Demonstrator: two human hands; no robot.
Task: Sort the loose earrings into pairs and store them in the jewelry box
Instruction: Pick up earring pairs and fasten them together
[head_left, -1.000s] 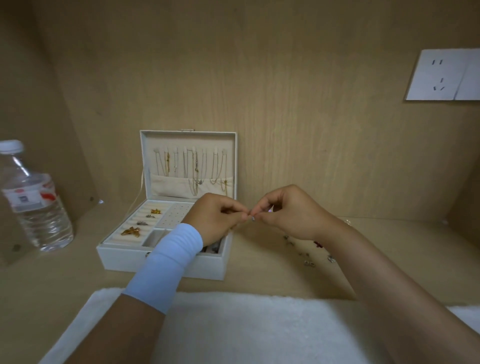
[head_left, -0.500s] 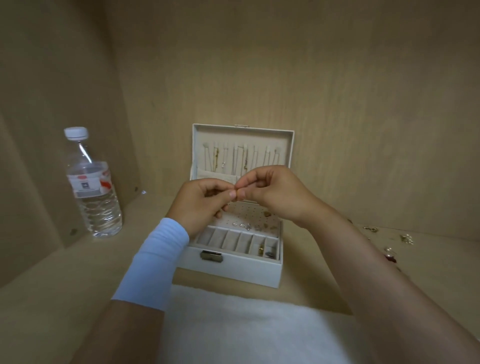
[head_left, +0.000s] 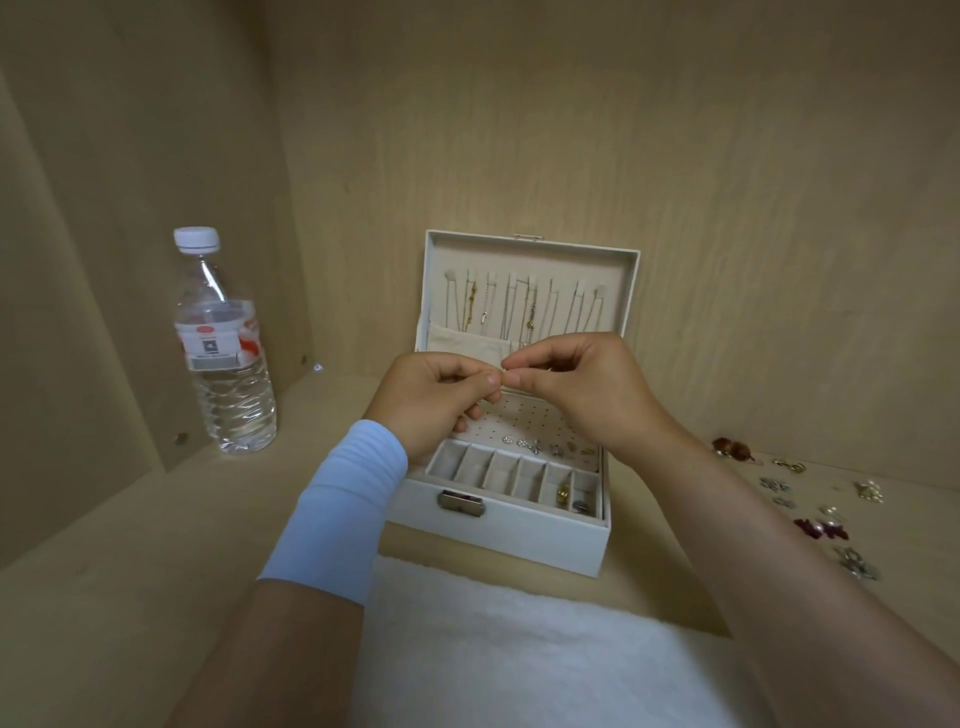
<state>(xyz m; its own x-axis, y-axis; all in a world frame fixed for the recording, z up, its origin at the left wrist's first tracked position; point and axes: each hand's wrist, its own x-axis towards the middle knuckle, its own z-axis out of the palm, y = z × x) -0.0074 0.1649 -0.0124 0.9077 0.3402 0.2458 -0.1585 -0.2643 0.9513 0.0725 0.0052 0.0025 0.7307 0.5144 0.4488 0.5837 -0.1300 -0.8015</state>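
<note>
Tiny silver earring (head_left: 503, 370) is being pinched fingertip to fingertip by left hand (head_left: 436, 402) and right hand (head_left: 576, 389), hovering over the open white rectangular jewelry box (head_left: 498, 535). Its perforated stud panel (head_left: 524, 421) is lying directly below, both hands equally near; earring's pointing and long axis are too small to tell. Loose metal earrings (head_left: 810, 499) are waiting on the wooden bench (head_left: 156, 519), well right.

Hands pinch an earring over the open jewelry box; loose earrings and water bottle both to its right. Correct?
No. The head view shows the water bottle left of the jewelry box, not right. Otherwise right: left hand and right hand pinch the earring over it, loose earrings lie to its right.
</note>
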